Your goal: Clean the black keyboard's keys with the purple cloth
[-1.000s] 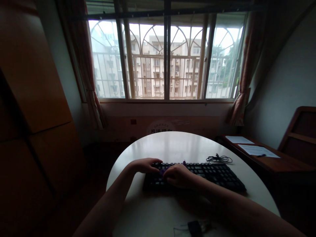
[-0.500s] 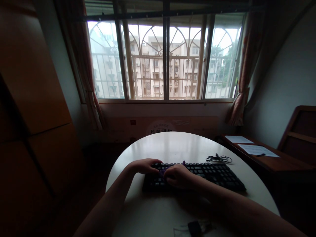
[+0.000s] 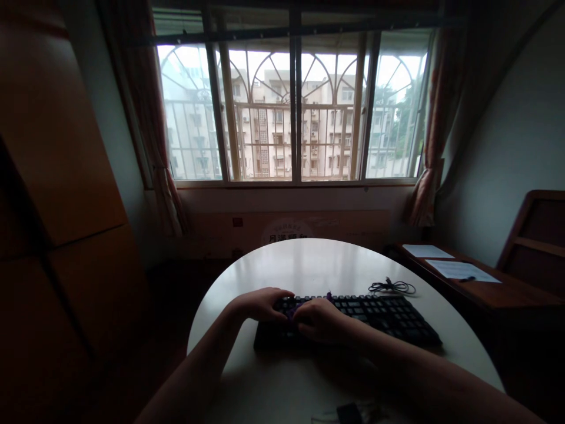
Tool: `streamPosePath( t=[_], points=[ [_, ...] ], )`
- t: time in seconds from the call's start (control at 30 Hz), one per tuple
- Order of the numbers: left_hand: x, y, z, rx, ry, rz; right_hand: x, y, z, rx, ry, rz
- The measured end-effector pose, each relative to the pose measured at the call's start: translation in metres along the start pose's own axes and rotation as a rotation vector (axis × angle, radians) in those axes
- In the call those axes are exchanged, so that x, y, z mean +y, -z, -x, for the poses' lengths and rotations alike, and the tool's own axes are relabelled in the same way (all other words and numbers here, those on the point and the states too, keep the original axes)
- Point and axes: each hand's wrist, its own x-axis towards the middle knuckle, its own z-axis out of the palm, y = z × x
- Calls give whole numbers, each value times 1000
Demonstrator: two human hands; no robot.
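Observation:
A black keyboard (image 3: 379, 318) lies across the white round table. My left hand (image 3: 263, 303) rests at its far left part, fingers stretched over the back keys and thumb spread apart from them. My right hand (image 3: 320, 318) is closed in a fist over the left half of the keys, around a purple, soft-looking thing (image 3: 292, 312). Most of that thing is hidden by the fingers, so its kind is unclear. The left thumb tip comes close to it, and I cannot tell whether they touch. A small purple bit (image 3: 329, 296) shows behind the right hand.
A coiled black cable (image 3: 392, 287) lies behind the keyboard's right side. At the near table edge (image 3: 479, 359) side sits a small dark object (image 3: 348, 413) with thin wires. To the right, a brown wooden surface (image 3: 468, 294) carries paper sheets (image 3: 461, 271) and a pen.
Both hands keep nearly the same places on the keyboard. The right fist shifts very slightly over the purple thing. The whole view has tilted a little, moving everything slightly down.

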Motion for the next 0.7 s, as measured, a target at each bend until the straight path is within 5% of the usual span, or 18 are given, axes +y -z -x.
streamPosePath(
  t=[0.7],
  points=[
    [11,-8,-6,1,-101,36,3,-2,0,-22,-26,6]
  ],
)
